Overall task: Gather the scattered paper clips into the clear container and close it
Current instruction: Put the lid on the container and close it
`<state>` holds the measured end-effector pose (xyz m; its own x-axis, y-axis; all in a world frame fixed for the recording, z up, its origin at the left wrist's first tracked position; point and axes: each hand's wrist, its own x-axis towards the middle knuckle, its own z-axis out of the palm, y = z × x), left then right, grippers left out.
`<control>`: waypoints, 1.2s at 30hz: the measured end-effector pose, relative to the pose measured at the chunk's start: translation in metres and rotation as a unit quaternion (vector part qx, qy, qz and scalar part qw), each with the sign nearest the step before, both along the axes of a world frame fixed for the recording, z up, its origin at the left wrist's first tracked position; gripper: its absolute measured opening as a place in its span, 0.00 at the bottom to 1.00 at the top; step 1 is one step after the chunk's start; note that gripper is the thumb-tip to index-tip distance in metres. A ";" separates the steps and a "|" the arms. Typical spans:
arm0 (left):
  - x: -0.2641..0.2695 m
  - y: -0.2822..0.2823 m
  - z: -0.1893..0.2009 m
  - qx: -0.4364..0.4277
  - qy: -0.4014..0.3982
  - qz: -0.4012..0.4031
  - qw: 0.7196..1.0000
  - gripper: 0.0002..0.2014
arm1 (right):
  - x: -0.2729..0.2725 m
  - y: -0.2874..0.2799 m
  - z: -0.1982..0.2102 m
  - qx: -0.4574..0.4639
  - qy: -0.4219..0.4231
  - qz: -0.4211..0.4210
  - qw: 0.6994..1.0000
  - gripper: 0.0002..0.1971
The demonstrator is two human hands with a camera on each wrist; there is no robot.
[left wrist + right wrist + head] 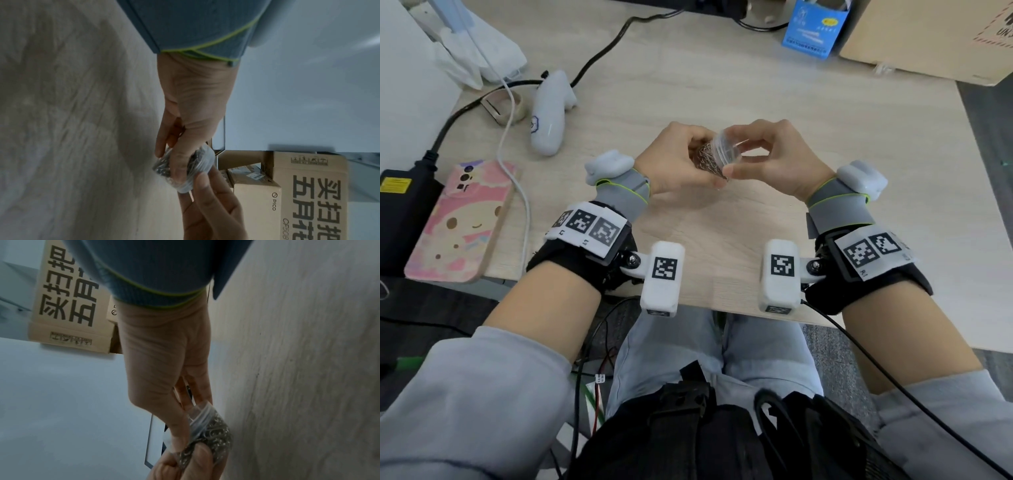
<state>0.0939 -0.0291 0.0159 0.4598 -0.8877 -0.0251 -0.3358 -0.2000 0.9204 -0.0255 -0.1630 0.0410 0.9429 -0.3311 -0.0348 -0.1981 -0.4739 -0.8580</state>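
A small clear container (710, 161) packed with metal paper clips (703, 159) is held tilted above the wooden table (722, 85), between both hands. My left hand (681, 161) grips its body with curled fingers. My right hand (753, 156) pinches the clear lid (727, 150) on the container's right end between thumb and fingertips. In the left wrist view the left hand (185, 129) wraps the container (162, 167), with the lid (202, 164) against the right fingers (209, 203). In the right wrist view the right hand (164, 369) holds the lid (200, 416) on the clip-filled container (216, 433).
At the table's left edge lie a phone in a pink case (458, 219), a black power adapter (400, 205), a white handheld device (551, 109) and a tape roll (503, 102), with cables across them. A blue box (813, 27) and a cardboard box (935, 37) stand at the back right.
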 end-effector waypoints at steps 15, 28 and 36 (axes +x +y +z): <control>-0.021 -0.034 -0.002 0.017 -0.049 0.026 0.998 0.36 | -0.005 -0.017 -0.006 -0.043 -0.008 -0.137 0.990 0.23; -0.030 -0.078 -0.024 0.072 -0.180 0.053 0.979 0.29 | -0.022 -0.045 -0.020 -0.047 -0.038 -0.189 0.980 0.22; -0.031 -0.078 -0.022 0.081 -0.158 0.043 0.983 0.40 | -0.024 -0.051 -0.020 -0.003 -0.045 -0.197 0.979 0.18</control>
<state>0.0626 -0.1066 -0.0057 0.5406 -0.8413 -0.0071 -0.5760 -0.3762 0.7257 -0.0494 -0.2142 0.0208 0.7415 -0.6694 0.0463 -0.2894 -0.3813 -0.8780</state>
